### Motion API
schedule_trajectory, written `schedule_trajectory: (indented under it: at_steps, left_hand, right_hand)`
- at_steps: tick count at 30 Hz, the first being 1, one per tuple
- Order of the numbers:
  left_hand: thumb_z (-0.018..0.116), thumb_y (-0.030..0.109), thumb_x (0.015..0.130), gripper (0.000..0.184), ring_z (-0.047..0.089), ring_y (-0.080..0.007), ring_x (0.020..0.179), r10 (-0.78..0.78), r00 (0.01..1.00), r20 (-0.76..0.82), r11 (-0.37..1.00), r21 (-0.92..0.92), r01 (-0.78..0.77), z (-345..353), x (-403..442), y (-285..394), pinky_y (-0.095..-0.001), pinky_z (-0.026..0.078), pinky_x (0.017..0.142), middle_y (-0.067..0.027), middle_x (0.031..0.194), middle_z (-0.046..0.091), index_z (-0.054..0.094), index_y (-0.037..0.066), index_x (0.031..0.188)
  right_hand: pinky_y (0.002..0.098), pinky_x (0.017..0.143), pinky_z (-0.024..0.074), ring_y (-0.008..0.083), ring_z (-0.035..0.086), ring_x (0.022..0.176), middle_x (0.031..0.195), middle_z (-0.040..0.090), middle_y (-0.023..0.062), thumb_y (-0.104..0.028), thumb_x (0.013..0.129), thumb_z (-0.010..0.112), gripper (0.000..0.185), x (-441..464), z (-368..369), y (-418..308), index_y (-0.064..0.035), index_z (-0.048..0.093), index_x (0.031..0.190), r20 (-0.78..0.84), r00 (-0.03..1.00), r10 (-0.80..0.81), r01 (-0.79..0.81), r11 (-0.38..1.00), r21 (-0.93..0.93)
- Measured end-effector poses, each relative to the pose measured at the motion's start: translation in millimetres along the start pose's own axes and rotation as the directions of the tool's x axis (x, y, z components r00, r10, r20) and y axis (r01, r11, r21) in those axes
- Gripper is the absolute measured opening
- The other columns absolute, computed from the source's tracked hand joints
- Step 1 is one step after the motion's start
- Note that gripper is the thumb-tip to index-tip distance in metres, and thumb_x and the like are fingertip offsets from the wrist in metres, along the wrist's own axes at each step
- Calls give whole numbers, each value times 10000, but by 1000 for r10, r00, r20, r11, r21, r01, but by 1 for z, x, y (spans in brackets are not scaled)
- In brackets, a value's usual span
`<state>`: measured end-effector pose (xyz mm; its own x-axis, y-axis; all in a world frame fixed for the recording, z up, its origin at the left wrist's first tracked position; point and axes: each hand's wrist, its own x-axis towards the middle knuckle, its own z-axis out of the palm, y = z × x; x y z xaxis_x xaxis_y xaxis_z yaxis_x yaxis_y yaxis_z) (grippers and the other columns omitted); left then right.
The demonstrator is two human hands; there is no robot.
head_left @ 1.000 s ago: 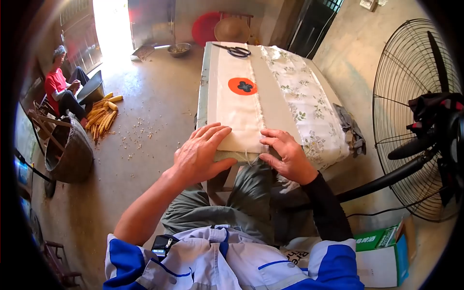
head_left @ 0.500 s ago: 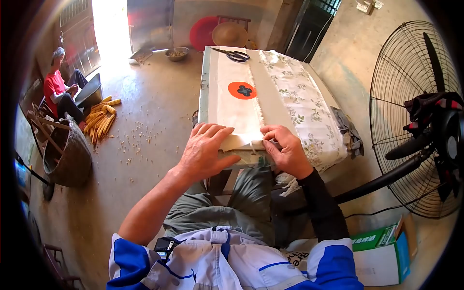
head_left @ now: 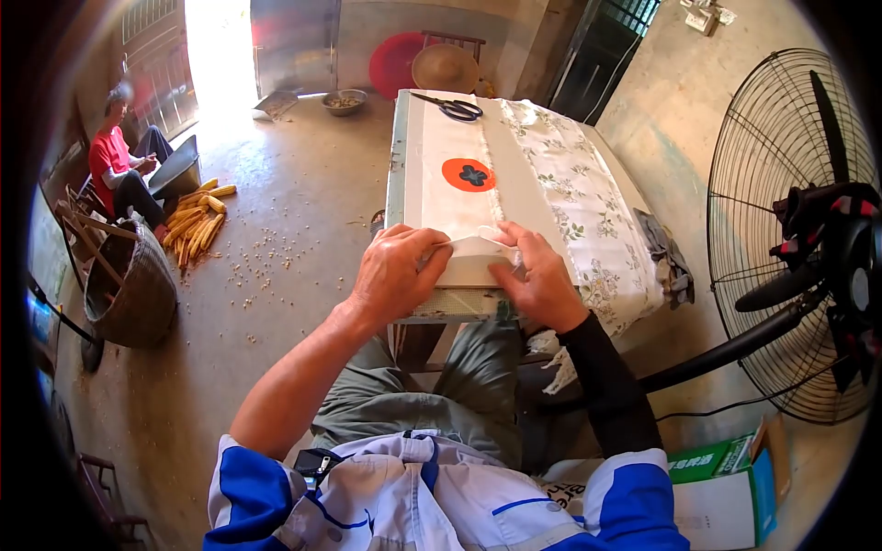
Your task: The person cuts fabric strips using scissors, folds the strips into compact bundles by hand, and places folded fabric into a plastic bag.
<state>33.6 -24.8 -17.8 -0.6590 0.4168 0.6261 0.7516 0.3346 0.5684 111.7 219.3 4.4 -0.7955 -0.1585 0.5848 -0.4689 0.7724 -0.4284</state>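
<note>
A long white cloth strip point(head_left: 452, 209) lies along the table, with a fringed right edge. On it rests an orange oval patch point(head_left: 456, 175) bearing a dark flower shape point(head_left: 473, 175). My left hand point(head_left: 393, 274) pinches the strip's near end at its left corner. The right corner is between the thumb and fingers of my right hand point(head_left: 542, 283). Between my hands the cloth end arches up slightly off the table's near edge. Black-handled scissors point(head_left: 457, 108) lie at the strip's far end.
A flower-printed cloth point(head_left: 588, 207) hangs over the table's right side. To the right stands a large black fan point(head_left: 790, 239), with a green-and-white box point(head_left: 717, 496) below. At left, a person in red point(head_left: 112, 158) sits by corn cobs point(head_left: 195, 220) and a basket point(head_left: 133, 289).
My left hand has gone from spread flat to pinching the cloth's left corner. The near end, held folded by my right hand before, is now opened out and raised between both hands.
</note>
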Motion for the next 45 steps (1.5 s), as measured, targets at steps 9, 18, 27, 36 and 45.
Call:
schedule_trajectory:
  at_steps: [9,18,27,36,45]
  left_hand:
    - [771,177,929,366,717,-325,1036,-82,996,34,996,41,80,-1,4,-7,-449,570,947,-162,1067,751,710,56,1268]
    - [745,170,925,385,679,-290,962,-99,993,-63,990,98,105,11,4,-12,-445,555,902,-94,878,737,693,32,1281]
    - [756,177,895,502,678,-284,926,-176,983,-52,974,134,181,13,8,-8,-447,540,931,-65,844,740,651,24,1361]
    - [770,197,869,567,653,-318,1040,-169,978,-126,963,192,191,13,5,-2,-463,525,982,-84,1028,712,635,60,1402]
    - [733,175,939,226,631,-346,1131,24,999,-32,945,327,-13,9,-12,3,-464,515,1029,-135,1182,688,785,68,1131]
  right_hand:
    - [262,708,529,80,605,752,891,705,49,-104,990,763,484,9,8,28,71,573,1400,-15,957,291,-283,941,187]
    - [315,681,554,145,664,714,866,727,103,-142,964,785,526,9,10,24,72,572,1395,-45,958,284,-282,958,47]
    - [468,740,579,375,741,786,818,741,164,-153,920,754,545,8,13,10,87,547,1364,-94,941,326,-334,939,-81]
    - [474,748,577,379,740,800,825,741,159,-135,917,774,563,7,15,7,83,530,1375,-113,935,338,-350,929,-119]
    - [473,730,561,379,729,790,817,730,163,-126,923,773,560,5,16,6,77,525,1382,-129,939,320,-333,938,-99]
